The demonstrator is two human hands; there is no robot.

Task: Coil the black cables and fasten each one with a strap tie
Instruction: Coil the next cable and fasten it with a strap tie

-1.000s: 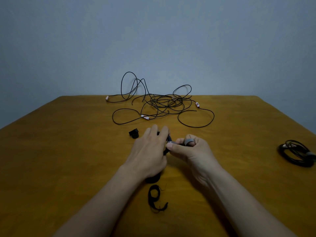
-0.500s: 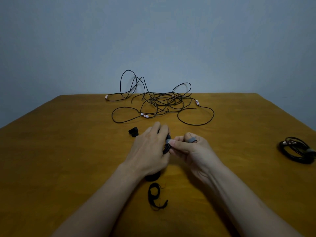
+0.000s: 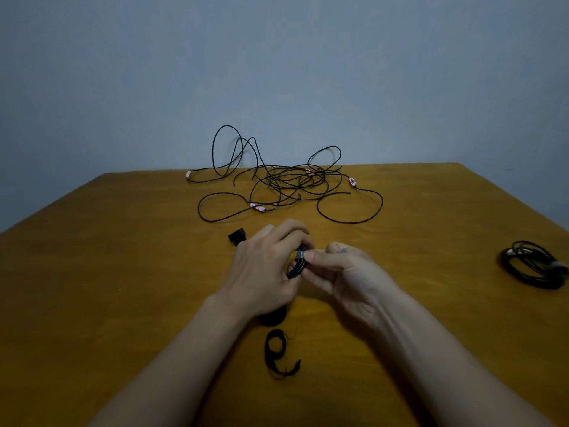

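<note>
Black coil [image 3: 296, 269] sits between your hands at mid desk [image 3: 123, 272]. It's mostly hidden by your L hand [image 3: 261, 272], whose fingers curl round it; its lower end shows under that wrist. Your R hand [image 3: 348, 274] pinches a grey strap [image 3: 300, 255] w/ thumb and fingers, right at the coil's top. A grey bit also lies over the R index finger. Can't tell how far round the strap goes. Toward the far edge lies a loose tangle [image 3: 286, 183] of black cables w/ white plugs. Far R, well apart, is a tied coil [image 3: 532, 268] w/ a grey band. Near you is a frayed black strip [image 3: 278, 354]; a small black piece [image 3: 237, 236] lies just beside your L fingers.
</note>
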